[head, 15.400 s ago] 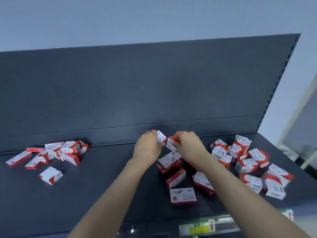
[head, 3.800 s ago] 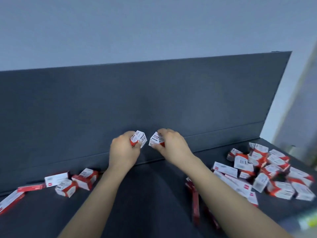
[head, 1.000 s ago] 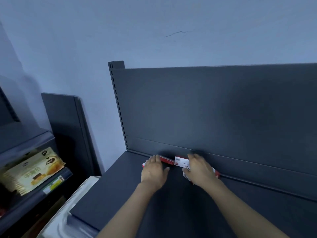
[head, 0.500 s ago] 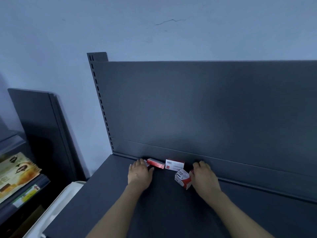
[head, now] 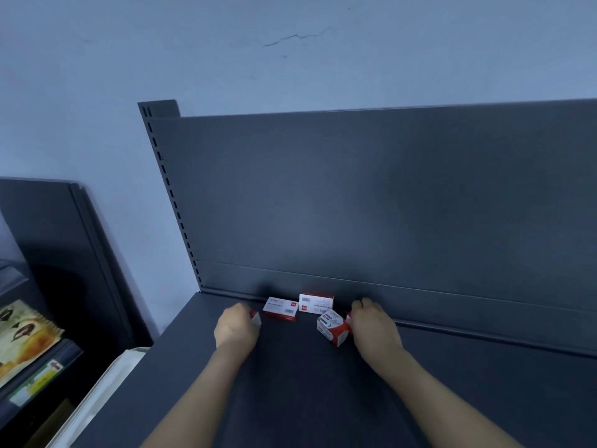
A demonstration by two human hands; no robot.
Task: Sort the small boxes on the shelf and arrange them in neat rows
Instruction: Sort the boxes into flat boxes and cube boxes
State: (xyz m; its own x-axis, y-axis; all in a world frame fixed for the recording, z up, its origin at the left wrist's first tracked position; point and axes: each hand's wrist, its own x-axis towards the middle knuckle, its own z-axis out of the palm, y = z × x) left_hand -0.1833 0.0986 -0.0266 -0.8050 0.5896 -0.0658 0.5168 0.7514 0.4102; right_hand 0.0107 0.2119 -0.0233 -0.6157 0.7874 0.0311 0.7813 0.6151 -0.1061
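Observation:
Two red-and-white small boxes lie flat in a row against the shelf's back panel, a left box [head: 280, 308] and a right box [head: 316, 303]. A third box [head: 332, 326], marked paper clips, stands tilted in front of them. My left hand [head: 237, 328] has curled fingers round a small box whose corner [head: 255, 317] shows at its right side. Just right of the tilted box and touching it, my right hand [head: 374, 328] is curled too. A red box edge [head: 348, 316] shows at its thumb; the rest is hidden.
The dark shelf board [head: 290, 399] ends at its left edge near a slotted upright [head: 174, 205]. Below left are a white tray-like thing [head: 106, 389] and a lower shelf with a yellow packet [head: 22, 337]. The back panel [head: 387, 205] rises behind the boxes.
Both hands have gone from lying flat to curled, the left one now over a small box. The view has shifted slightly; the two flat boxes and the tilted one stay put.

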